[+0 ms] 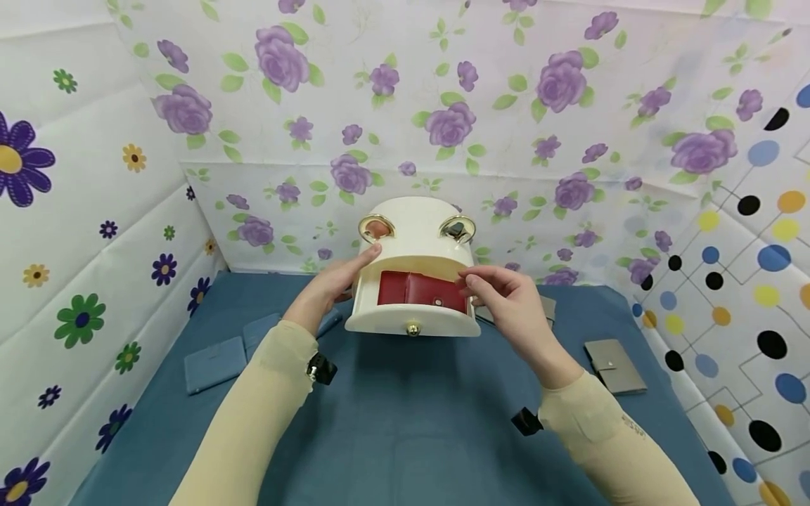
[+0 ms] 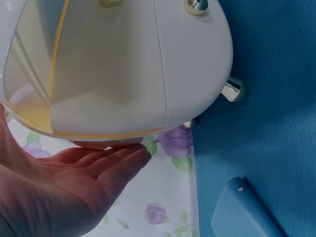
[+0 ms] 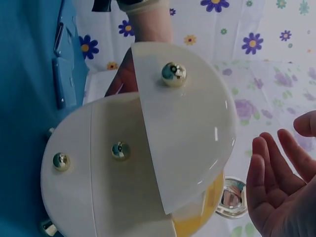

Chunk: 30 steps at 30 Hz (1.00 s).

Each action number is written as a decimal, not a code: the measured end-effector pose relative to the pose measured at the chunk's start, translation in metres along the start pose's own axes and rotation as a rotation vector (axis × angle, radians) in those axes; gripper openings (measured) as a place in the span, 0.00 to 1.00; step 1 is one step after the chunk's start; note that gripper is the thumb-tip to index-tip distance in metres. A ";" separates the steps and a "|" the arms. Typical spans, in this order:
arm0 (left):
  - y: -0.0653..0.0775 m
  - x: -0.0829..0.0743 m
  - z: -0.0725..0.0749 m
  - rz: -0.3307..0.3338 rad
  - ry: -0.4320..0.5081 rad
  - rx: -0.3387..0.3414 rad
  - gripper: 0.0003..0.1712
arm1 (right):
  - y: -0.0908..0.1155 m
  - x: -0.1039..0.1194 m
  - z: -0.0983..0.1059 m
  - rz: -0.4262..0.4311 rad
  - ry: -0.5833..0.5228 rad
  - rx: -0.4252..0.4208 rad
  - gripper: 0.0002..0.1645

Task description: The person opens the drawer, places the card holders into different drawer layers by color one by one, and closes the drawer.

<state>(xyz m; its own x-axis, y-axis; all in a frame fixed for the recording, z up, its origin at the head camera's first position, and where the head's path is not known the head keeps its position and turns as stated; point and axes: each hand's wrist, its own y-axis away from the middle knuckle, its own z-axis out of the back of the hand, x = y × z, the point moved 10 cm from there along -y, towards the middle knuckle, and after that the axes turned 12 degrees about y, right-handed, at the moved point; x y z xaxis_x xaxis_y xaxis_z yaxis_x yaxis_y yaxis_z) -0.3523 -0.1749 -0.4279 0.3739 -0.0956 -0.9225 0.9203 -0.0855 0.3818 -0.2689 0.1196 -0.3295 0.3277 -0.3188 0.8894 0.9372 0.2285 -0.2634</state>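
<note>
In the head view a white rounded box [image 1: 418, 219] has its top drawer [image 1: 411, 319] pulled out, with a gold knob on the front. Red leather wallets or wallet parts [image 1: 436, 289] lie inside; a snap button shows, and whether they are one or two pieces I cannot tell. My left hand [image 1: 332, 284] rests against the box's left side, thumb up near the top. Its fingers stretch along the wall in the left wrist view [image 2: 84, 182]. My right hand [image 1: 509, 302] is by the drawer's right edge; in the right wrist view its loosely bent fingers [image 3: 279, 170] hold nothing.
Blue wallets [image 1: 215, 365] lie on the blue cloth at left. A grey wallet [image 1: 615, 365] is at right, and another grey one [image 1: 548, 309] is partly behind my right hand. Gold rings [image 1: 457, 230] stick up from the box top. Patterned sheets hang around the table.
</note>
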 end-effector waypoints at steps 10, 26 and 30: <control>0.001 -0.005 -0.002 -0.012 0.003 -0.008 0.69 | 0.021 -0.004 -0.012 -0.079 -0.022 0.101 0.22; 0.001 -0.002 0.000 -0.020 0.021 -0.037 0.73 | 0.047 -0.025 -0.082 -0.156 -0.054 0.451 0.23; 0.002 0.001 0.000 -0.014 0.013 -0.045 0.72 | 0.053 -0.034 -0.099 -0.173 -0.033 0.568 0.27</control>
<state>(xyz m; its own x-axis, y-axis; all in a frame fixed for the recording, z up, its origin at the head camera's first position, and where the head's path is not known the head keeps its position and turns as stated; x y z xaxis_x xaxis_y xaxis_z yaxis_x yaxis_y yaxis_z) -0.3501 -0.1751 -0.4279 0.3618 -0.0822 -0.9286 0.9297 -0.0425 0.3660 -0.2184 0.0512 -0.4110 0.1633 -0.3691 0.9149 0.7633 0.6349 0.1199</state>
